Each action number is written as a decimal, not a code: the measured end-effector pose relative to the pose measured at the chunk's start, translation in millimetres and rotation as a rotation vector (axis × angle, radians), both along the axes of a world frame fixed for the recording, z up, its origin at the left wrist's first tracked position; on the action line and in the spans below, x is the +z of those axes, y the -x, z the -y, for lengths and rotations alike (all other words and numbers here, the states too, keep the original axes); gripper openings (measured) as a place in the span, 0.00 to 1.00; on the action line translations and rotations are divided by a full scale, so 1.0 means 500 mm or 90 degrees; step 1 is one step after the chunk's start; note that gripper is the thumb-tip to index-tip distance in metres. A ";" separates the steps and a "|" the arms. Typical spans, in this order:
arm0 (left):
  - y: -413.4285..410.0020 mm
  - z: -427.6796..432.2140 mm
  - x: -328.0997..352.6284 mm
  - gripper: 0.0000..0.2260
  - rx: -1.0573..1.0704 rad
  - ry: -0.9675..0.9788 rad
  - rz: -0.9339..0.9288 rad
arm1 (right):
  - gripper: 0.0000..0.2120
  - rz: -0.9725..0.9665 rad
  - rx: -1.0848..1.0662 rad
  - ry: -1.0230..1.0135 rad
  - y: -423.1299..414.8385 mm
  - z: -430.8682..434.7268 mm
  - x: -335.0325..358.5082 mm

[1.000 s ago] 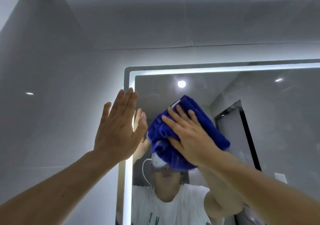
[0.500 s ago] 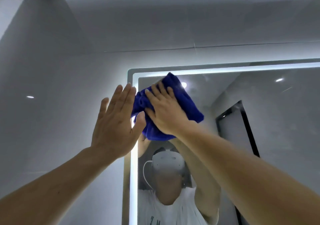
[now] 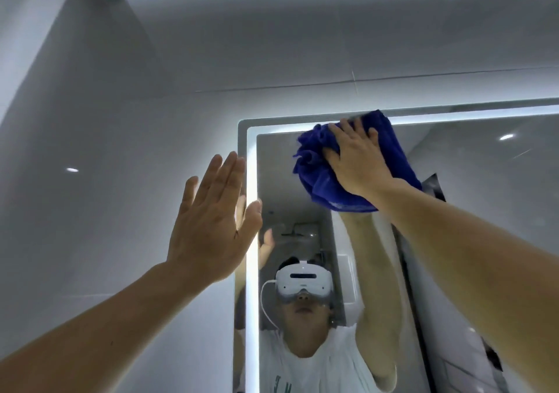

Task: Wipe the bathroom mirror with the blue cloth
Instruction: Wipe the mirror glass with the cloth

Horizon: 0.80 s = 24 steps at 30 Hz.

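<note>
Mirror [image 3: 472, 181]: one blue cloth [image 3: 399, 162], one right hand [image 3: 357, 162] pressing.

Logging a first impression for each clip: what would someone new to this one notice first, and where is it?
The bright blue cloth stands out first, bunched under the right hand, which presses it against the mirror near its lit top edge. Next comes the left hand, fingers straight, raised flat beside the mirror's glowing left edge. Below, the mirror reflects the person in a white headset and white shirt, both arms raised.
</note>
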<state>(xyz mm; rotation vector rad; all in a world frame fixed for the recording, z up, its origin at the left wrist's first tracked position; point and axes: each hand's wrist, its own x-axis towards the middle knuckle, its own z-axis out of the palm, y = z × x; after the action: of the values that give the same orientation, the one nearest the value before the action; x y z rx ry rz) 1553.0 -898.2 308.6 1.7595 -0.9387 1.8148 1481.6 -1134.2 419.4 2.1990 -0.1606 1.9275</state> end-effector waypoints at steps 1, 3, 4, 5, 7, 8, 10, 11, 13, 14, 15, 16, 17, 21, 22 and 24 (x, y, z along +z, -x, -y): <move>-0.003 -0.006 -0.003 0.29 0.003 -0.004 -0.001 | 0.24 0.008 -0.006 -0.017 -0.017 -0.022 0.021; -0.007 -0.014 -0.008 0.29 0.015 -0.015 -0.002 | 0.24 0.007 -0.005 0.004 -0.049 -0.070 0.031; -0.009 -0.017 -0.009 0.30 0.022 -0.017 -0.001 | 0.24 0.006 -0.007 0.044 -0.062 -0.092 0.020; -0.009 -0.019 -0.009 0.31 0.026 -0.015 0.001 | 0.23 0.006 -0.009 0.095 -0.072 -0.112 0.000; -0.007 -0.017 -0.010 0.31 0.023 -0.007 -0.001 | 0.21 -0.006 -0.008 0.183 -0.081 -0.140 -0.057; -0.005 -0.015 -0.012 0.31 0.021 -0.005 -0.002 | 0.21 -0.026 -0.004 0.208 -0.083 -0.147 -0.092; -0.002 -0.010 -0.018 0.31 0.019 -0.006 0.000 | 0.23 -0.086 0.010 0.233 -0.087 -0.153 -0.173; 0.000 -0.007 -0.023 0.31 0.020 -0.007 0.002 | 0.23 -0.117 0.014 0.236 -0.085 -0.149 -0.222; 0.004 -0.002 -0.038 0.31 0.016 -0.005 0.001 | 0.22 -0.173 -0.004 0.243 -0.073 -0.132 -0.332; 0.006 -0.002 -0.046 0.30 0.010 -0.003 -0.002 | 0.22 -0.198 -0.017 0.250 -0.063 -0.118 -0.386; 0.008 -0.002 -0.055 0.30 0.008 -0.003 -0.006 | 0.22 -0.217 -0.031 0.264 -0.049 -0.103 -0.433; 0.010 -0.002 -0.063 0.30 0.009 -0.005 -0.011 | 0.22 -0.238 -0.050 0.276 -0.033 -0.088 -0.468; 0.012 -0.003 -0.069 0.29 0.013 -0.012 -0.015 | 0.22 -0.257 -0.069 0.290 -0.020 -0.074 -0.484; 0.027 -0.015 -0.073 0.29 0.018 -0.036 -0.016 | 0.22 -0.224 -0.080 0.288 -0.003 -0.066 -0.392; 0.031 -0.018 -0.072 0.30 0.018 -0.036 -0.015 | 0.21 -0.187 -0.052 0.254 -0.007 -0.069 -0.340; 0.035 -0.025 -0.071 0.29 0.017 -0.028 -0.014 | 0.21 -0.118 -0.001 0.173 -0.018 -0.072 -0.228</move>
<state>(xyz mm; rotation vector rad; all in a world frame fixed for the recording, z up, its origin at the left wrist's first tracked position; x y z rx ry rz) 1535.3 -885.6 273.0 1.8238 -0.9586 1.7992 1490.5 -1098.1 305.6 2.1747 0.1217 1.6218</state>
